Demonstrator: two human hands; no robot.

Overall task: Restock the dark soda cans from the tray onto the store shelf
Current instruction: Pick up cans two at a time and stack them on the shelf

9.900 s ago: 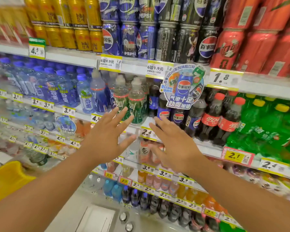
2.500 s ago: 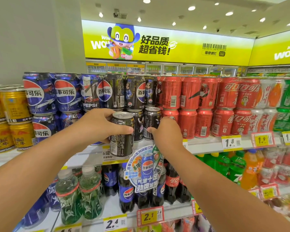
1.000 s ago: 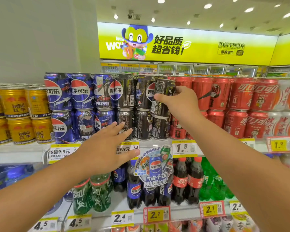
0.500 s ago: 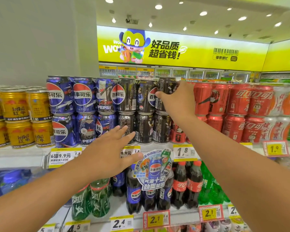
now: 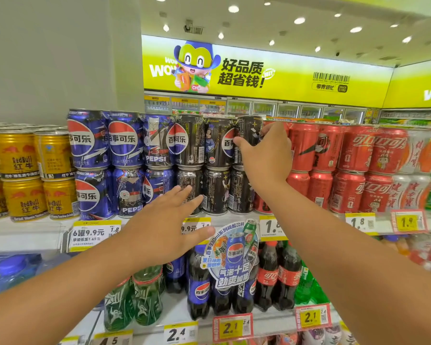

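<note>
Right hand (image 5: pixel 265 155): grip clamped on a black Pepsi can (image 5: pixel 249 135), thumb on its left side, fingers curled round the right side; arm reaches in from lower right.
Black Pepsi can: upright, top tier of the shelf (image 5: pixel 30 232), standing on a lower black can (image 5: pixel 240 189); another top-tier black can (image 5: pixel 218 143) just beside it on the left, red Coca-Cola cans (image 5: pixel 306 145) on the right.
Left hand (image 5: pixel 164 227): grip apart, fingers straight and spread, palm toward the shelf, holding nothing; fingertips (image 5: pixel 187 189) lie over the lower row of black cans, whether touching cannot tell.
Black can block: two tiers, three columns visible, between the blue Pepsi cans (image 5: pixel 105 140) and the red cans.
Far left of shelf: gold Red Bull cans (image 5: pixel 18 155), two tiers.
Shelf edge: yellow price tags (image 5: pixel 96 234) along the front; one reads 9.9, others 1.8 and 1.9.
Round promo sign (image 5: pixel 232 255): hangs off the shelf edge below the black cans, shows a blue Pepsi can.
Shelf below: green bottles (image 5: pixel 135 300), Pepsi bottles (image 5: pixel 199 285), Coca-Cola bottles (image 5: pixel 278 275).
Background: yellow wall banner (image 5: pixel 264 73) with a cartoon mascot, ceiling spotlights.
Tray: not in view.
</note>
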